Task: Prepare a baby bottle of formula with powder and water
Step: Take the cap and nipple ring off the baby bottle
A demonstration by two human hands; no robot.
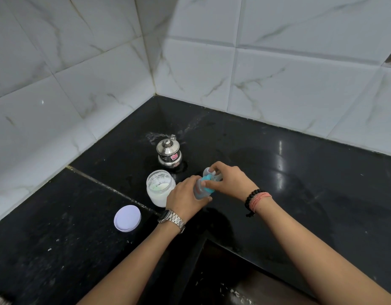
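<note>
Baby bottle (200,190): clear plastic body, tilted, held above the black counter (300,172) between both hands. Left hand (185,199) is wrapped around the lower body, fingers closed on it. Right hand (228,180) is closed over the top end, fingers on the blue collar (208,180) and the clear cap (209,171) beyond it. Cannot tell whether the collar is being tightened or loosened. Contents not readable through the fingers.

Handling judgement: bottle looks light, thin-walled and fairly stiff; unlikely to break if dropped, but smooth, so slippery if wet. Best hold is a full wrap on the body, as the left hand has, with the turning force taken at the collar, which offers the best purchase. Squeezing the body hard while it is open could push liquid out.

Just to the left of the left hand, nearly touching its knuckles: open jar (160,188) of white powder, translucent, probably heavier and more fragile than the bottle. Further left and nearer the person: its pale lid (127,218), lying flat and apart from the jar. Beyond both hands, toward the wall corner: small lidded steel pot (169,154), upright, presumably the water. A sink opening (223,271) lies below the forearms.
</note>
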